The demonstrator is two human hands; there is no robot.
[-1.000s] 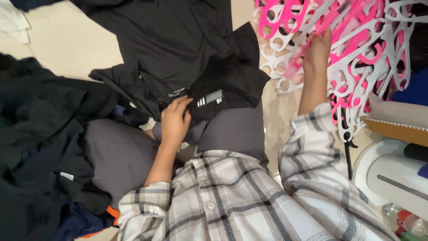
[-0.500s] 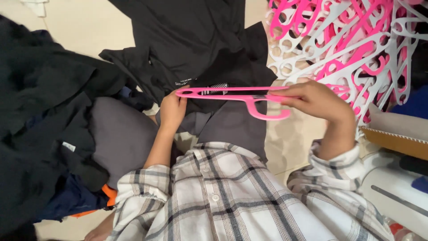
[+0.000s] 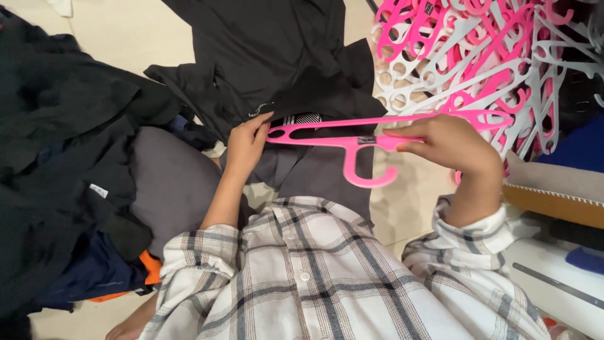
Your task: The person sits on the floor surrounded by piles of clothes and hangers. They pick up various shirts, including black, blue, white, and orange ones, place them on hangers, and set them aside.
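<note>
The right hand [image 3: 448, 143] pinches a pink hanger [image 3: 377, 135] near its middle, fingers closed over the bar just above the hook, which points down toward the person's plaid shirt [image 3: 327, 277]. The hanger lies level, stretched across in front of the chest. Its left tip meets the left hand [image 3: 246, 141], whose fingertips [image 3: 263, 123] press on that end and also touch the collar of a black shirt [image 3: 270, 56] spread flat on the pale floor [image 3: 107, 31] beyond the hanger. How tightly the left hand closes on the tip cannot be told (the fingers look loosely curled). Beyond the hanger's right end sits a heap of pink and white hangers [image 3: 478, 56]. Left of the hanger lies a pile of dark clothes [image 3: 63, 164], and under it the person's grey trousers [image 3: 314, 173]
</note>
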